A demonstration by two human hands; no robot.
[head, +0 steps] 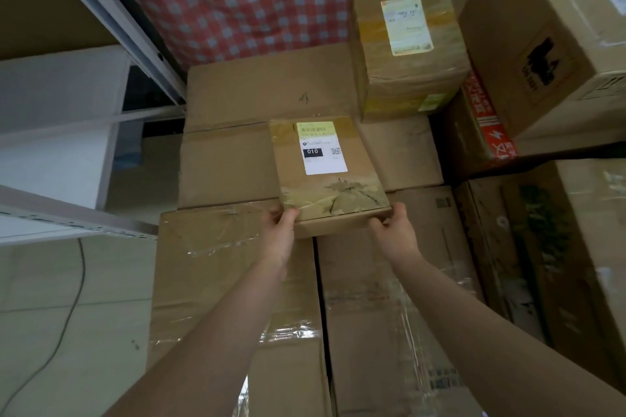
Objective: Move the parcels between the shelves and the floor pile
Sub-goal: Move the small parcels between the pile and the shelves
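Cartons (237,281) stacked in a floor pile fill the middle, and the flat parcel (330,179) labelled 010 lies over them, far end on the pile. It looks stiff and light, its taped top probably slick, so the near corners seem the surest hold. With both arms stretched forward, the left hand (279,230) and right hand (394,230) each grip one near corner.
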